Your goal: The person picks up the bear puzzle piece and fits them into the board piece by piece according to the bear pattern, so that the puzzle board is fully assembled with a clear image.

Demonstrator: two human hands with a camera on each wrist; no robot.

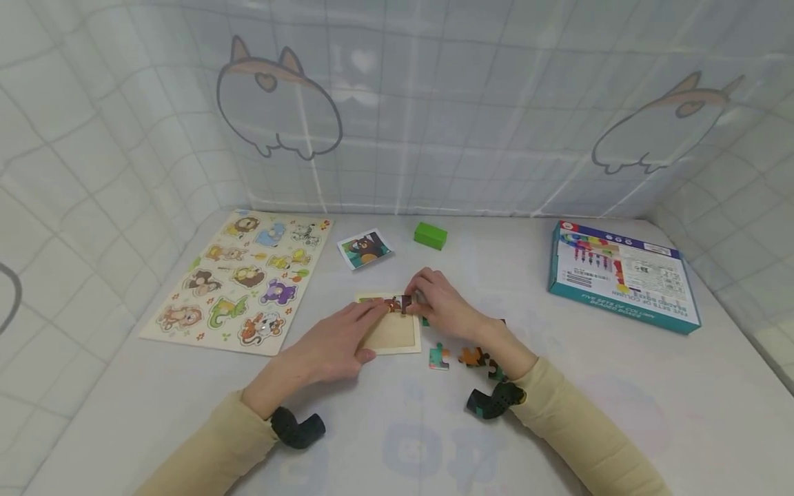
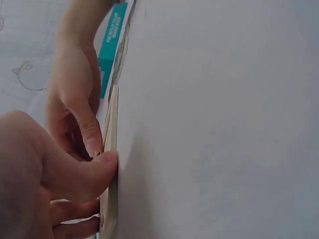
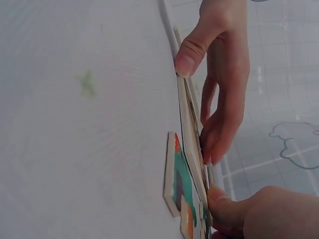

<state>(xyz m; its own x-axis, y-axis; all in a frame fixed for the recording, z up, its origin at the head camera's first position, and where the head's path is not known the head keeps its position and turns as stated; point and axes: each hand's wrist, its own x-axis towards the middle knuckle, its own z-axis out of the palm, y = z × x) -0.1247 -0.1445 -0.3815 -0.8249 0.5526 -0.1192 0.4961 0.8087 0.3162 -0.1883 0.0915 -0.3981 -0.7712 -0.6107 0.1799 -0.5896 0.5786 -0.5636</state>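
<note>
The right grip [image 1: 448, 308] pinches a puzzle piece [image 1: 406, 303] at the far right corner of the wooden tray [image 1: 392, 336]; the left grip [image 1: 335, 339] lies extended across its left side, unclamped. The piece is probably light and stiff: hold opposite edges.

I counted two hands on my feed, one left hand [image 1: 335, 344] and one right hand [image 1: 443, 303], plus two sleeves [image 1: 579, 424] and two black wrist devices [image 1: 298, 430]. I had one wooden tray [image 1: 391, 336]. Of loose puzzle pieces [image 1: 438, 357] I made out at least three; others were partly covered, so I couldn't settle a total. There were also one picture card [image 1: 366, 250], one green block [image 1: 431, 235], one box [image 1: 626, 279], one board [image 1: 217, 339] with eleven animal figures [image 1: 278, 291], and two outlined corgi drawings [image 1: 279, 107].
</note>
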